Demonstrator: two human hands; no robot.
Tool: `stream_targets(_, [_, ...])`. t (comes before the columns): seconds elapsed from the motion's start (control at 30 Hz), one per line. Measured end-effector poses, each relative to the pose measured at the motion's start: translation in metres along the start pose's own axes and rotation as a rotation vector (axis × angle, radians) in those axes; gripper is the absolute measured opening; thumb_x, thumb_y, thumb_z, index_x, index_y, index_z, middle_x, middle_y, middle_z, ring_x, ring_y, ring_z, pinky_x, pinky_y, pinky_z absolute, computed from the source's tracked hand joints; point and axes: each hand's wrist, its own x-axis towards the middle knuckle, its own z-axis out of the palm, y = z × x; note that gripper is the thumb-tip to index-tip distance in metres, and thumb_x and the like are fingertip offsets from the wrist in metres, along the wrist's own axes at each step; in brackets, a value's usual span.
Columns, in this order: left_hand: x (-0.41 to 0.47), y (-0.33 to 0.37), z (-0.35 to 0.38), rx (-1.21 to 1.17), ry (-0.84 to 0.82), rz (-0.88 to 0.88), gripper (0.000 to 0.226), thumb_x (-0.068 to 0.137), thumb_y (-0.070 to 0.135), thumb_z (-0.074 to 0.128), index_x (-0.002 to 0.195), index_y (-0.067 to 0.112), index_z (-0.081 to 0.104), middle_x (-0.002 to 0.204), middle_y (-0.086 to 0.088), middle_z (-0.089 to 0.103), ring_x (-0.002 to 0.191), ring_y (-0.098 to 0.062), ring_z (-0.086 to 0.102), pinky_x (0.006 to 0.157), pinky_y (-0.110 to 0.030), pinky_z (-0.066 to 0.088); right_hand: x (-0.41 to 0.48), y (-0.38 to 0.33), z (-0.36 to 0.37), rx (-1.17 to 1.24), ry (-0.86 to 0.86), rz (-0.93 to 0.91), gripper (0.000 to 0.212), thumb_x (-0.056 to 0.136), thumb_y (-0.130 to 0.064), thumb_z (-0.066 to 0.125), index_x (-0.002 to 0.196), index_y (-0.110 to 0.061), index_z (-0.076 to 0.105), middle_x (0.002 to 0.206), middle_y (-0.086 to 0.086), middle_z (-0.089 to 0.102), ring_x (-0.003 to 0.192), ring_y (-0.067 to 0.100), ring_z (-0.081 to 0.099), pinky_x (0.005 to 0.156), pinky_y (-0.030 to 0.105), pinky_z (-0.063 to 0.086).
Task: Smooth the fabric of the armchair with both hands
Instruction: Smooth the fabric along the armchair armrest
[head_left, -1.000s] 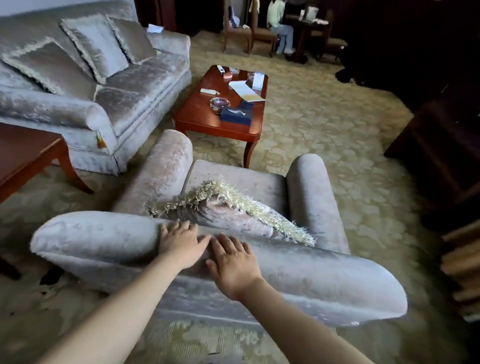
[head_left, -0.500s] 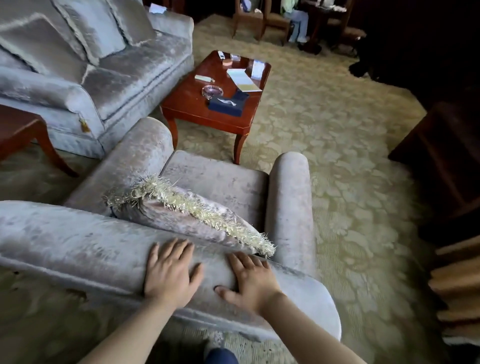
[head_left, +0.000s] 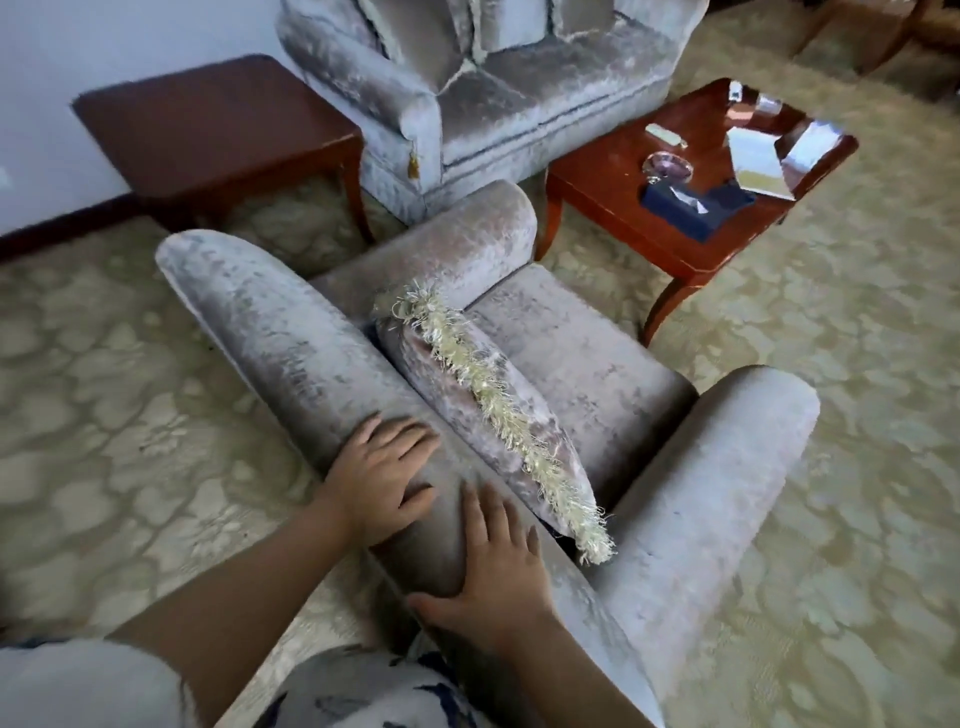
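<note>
Your left grip (head_left: 382, 480) and right grip (head_left: 498, 577) press flat, side by side, on the armchair's backrest (head_left: 291, 343), fingers spread, holding nothing.

We see a grey velvet sofa (head_left: 519, 104) at the back, dark side table (head_left: 218, 119) left of it. Red coffee table (head_left: 602, 176) on the right, carrying a blue tissue box (head_left: 696, 205), glass ashtray (head_left: 667, 166) and papers (head_left: 758, 161). Patterned carpet (head_left: 104, 415) underneath.
</note>
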Motion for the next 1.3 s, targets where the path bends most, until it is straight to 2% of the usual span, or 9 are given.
stream_targets(0.17, [0.01,0.043,0.013,-0.034,-0.063,-0.701,0.082,0.079,0.059,0.031,0.149,0.019,0.016,0.159,-0.01,0.001,0.144,-0.028,-0.006,0.112,-0.052,-0.006,-0.001,0.003,-0.006,0.041,-0.058,-0.096,0.128,0.058,-0.08,0.051,0.149,-0.018,-0.014,0.16,0.007,-0.01,0.146,0.03,-0.003,0.113,0.056,0.008])
stream_targets(0.3, [0.029,0.083,0.017,-0.19,0.102,-1.305,0.106,0.074,0.072,0.041,0.148,0.017,-0.01,0.155,-0.014,-0.022,0.141,-0.041,-0.013,0.105,-0.067,0.01,-0.004,0.018,-0.011,0.039,-0.121,-0.215,0.13,0.06,-0.073,0.059,0.148,-0.012,-0.015,0.159,0.013,-0.003,0.145,0.033,0.004,0.112,0.055,0.013])
stream_targets(0.4, [0.032,0.087,0.015,-0.351,0.228,-1.592,0.12,0.067,0.073,0.054,0.147,0.014,-0.012,0.156,-0.017,-0.013,0.139,-0.048,0.004,0.102,-0.064,0.027,-0.006,0.021,-0.014,0.013,-0.063,-0.251,0.124,0.05,-0.074,0.027,0.149,-0.007,-0.006,0.158,0.016,0.006,0.144,0.032,0.012,0.112,0.05,0.02])
stream_targets(0.6, [0.041,0.083,0.024,-0.177,0.247,-1.616,0.117,0.066,0.075,0.05,0.147,0.008,-0.002,0.149,-0.026,0.02,0.113,-0.043,0.043,0.083,-0.047,0.04,-0.001,0.026,-0.006,-0.104,-0.026,-0.284,0.094,0.07,-0.055,0.011,0.15,-0.006,-0.001,0.158,0.019,0.007,0.145,0.033,0.012,0.111,0.049,0.026])
stream_targets(0.83, [0.045,0.079,0.034,-0.028,0.199,-1.646,0.112,0.066,0.077,0.036,0.145,0.007,-0.001,0.138,-0.024,0.032,0.099,-0.039,0.046,0.072,-0.043,0.041,0.001,0.013,-0.015,-0.05,0.07,-0.287,0.069,0.075,-0.037,0.029,0.12,0.004,0.061,0.12,0.026,0.062,0.104,0.04,0.064,0.082,0.051,0.053])
stream_targets(0.97, [0.043,0.083,0.03,-0.026,0.217,-1.659,0.11,0.068,0.078,0.039,0.146,0.01,0.002,0.136,-0.02,0.034,0.1,-0.038,0.048,0.073,-0.042,0.042,0.006,0.032,-0.023,0.056,-0.06,-0.412,0.081,0.072,-0.044,0.035,0.137,0.004,0.043,0.141,0.027,0.043,0.128,0.039,0.046,0.103,0.05,0.042])
stream_targets(1.07, [0.041,0.087,0.028,-0.087,0.294,-1.69,0.103,0.072,0.077,0.039,0.147,0.013,0.009,0.133,-0.016,0.039,0.104,-0.039,0.049,0.078,-0.043,0.043,0.03,0.069,-0.044,0.274,-0.285,-0.536,0.077,0.073,-0.037,0.044,0.145,-0.012,0.03,0.149,0.009,0.029,0.138,0.022,0.024,0.114,0.027,0.016])
stream_targets(1.17, [0.042,0.095,0.025,-0.206,0.369,-1.952,0.105,0.071,0.08,0.039,0.143,0.007,0.019,0.128,-0.018,0.046,0.108,-0.039,0.052,0.082,-0.044,0.043,0.073,0.088,-0.079,0.346,-0.381,-0.594,0.045,0.085,-0.022,0.049,0.129,-0.013,0.044,0.13,0.007,0.045,0.123,0.025,0.042,0.105,0.034,0.033])
stream_targets(1.3, [0.051,0.096,0.025,-0.136,0.291,-2.046,0.091,0.066,0.084,0.031,0.113,0.006,0.043,0.108,-0.017,0.056,0.097,-0.038,0.058,0.074,-0.042,0.043,0.136,0.06,-0.11,0.105,-0.36,-0.673,0.051,0.091,-0.032,0.052,0.135,-0.01,0.036,0.136,0.013,0.04,0.123,0.029,0.04,0.1,0.035,0.034])
